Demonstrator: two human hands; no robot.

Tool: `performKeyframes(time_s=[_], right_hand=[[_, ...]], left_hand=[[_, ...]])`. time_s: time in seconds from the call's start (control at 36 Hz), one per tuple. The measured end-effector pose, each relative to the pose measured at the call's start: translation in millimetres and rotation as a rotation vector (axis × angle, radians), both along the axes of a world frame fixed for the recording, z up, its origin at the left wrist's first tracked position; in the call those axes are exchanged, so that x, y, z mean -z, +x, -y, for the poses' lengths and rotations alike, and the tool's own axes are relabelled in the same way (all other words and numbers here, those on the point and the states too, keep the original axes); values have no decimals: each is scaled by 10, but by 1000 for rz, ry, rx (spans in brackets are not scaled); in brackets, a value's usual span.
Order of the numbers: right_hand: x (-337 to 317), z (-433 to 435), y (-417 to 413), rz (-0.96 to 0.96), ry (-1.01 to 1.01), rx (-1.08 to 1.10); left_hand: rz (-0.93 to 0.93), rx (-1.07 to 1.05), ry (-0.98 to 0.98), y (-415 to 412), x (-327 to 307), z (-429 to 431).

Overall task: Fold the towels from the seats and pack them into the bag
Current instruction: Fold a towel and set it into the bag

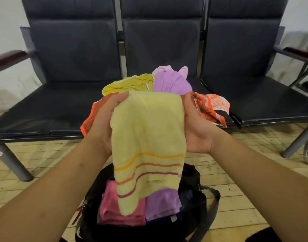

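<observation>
Hanging between the left hand and right hand, both clamped on its top edge, the pale yellow striped terry towel draped over the open black fabric bag, screening the folded pink towel and folded lilac towel inside. Behind, crumpled towels crowded the middle dark padded seat; both side seats lay bare.

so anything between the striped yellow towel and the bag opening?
Nothing visible. The striped yellow towel hangs from the left hand and right hand directly over the open black bag; its lower end already overlaps the folded pink towel inside.
</observation>
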State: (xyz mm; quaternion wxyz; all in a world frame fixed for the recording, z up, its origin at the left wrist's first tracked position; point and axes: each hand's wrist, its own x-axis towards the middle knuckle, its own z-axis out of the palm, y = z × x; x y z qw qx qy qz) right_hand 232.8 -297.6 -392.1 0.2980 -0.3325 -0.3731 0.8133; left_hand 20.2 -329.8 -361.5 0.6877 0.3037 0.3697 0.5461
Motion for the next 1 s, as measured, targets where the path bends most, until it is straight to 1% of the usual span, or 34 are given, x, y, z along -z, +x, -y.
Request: performKeyframes(time_s=[0.08,0.14,0.22,0.28,0.39,0.44,0.5,0.58,0.61,0.72,0.75,0.83,0.86,0.89,0.94,1.0], right_hand=[[-13,75,-69,47,76,-66],[-57,102,-127,46,96,-4],[-154,104,-182,-93,50,115],[-214,90,-205,-128,66,154],[-290,70,-161,-166,94,230],[-313,66,-115,-178,97,236],[-317,61,-72,-165,76,245],[-337,56,-31,-113,64,280],[-346,52,-19,-85,67,286],[-366,44,20,6,60,301],[-355,39,23,-12,59,307],[-326,33,31,-193,10,318],[-324,39,36,-203,17,292],[-317,42,40,-164,45,251],[-281,49,44,-15,103,165],[-243,43,55,114,113,168]], left_hand=[[-64,-33,-37,-111,11,-39],[-25,-14,-70,-135,7,-51],[37,8,-66,-112,-28,-70],[64,88,-47,-87,-63,-68],[12,319,-22,-64,-84,-51],[7,354,-9,-52,-84,-29],[-53,326,16,-37,-66,14],[-211,253,103,-12,-35,63],[-216,236,119,-3,-32,68],[-103,136,95,39,-58,33],[-89,113,78,47,-57,26],[-49,60,26,66,-62,33],[-43,53,19,65,-65,35],[-40,50,17,68,-72,43],[-41,55,9,53,-71,46],[-53,89,1,19,-59,44]])
